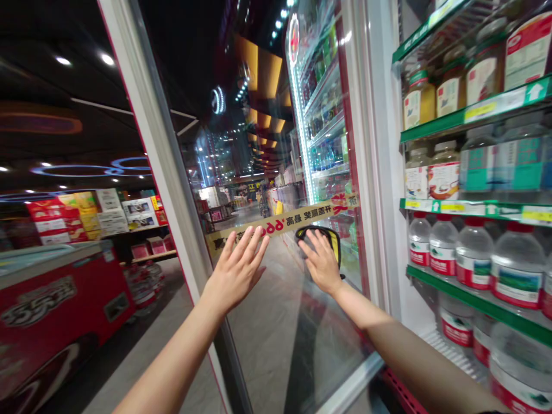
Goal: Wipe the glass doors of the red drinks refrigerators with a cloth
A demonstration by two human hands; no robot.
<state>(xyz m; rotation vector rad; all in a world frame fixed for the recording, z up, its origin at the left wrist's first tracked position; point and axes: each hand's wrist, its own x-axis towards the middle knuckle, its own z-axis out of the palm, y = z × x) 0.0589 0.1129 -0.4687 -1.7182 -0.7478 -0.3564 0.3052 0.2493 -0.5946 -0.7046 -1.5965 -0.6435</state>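
Observation:
A glass refrigerator door (267,322) in a pale metal frame stands swung out in front of me. My left hand (239,267) lies flat toward the glass near the frame, fingers spread over a gold strip (310,215) with printed characters. With my right hand (319,261) I press a black and yellow pad (335,244) against the door; the hand looks flat, its fingers apart. The pad lies just under the strip, partly hidden by the hand. Whether my left palm touches the glass, I cannot tell.
On the right, fridge shelves (474,287) edged in green hold bottled drinks, with large red-capped water bottles (473,253) low down. A red chest freezer (64,322) stands at the left, before stacked boxes (110,210). Grey floor (159,345) runs between freezer and door.

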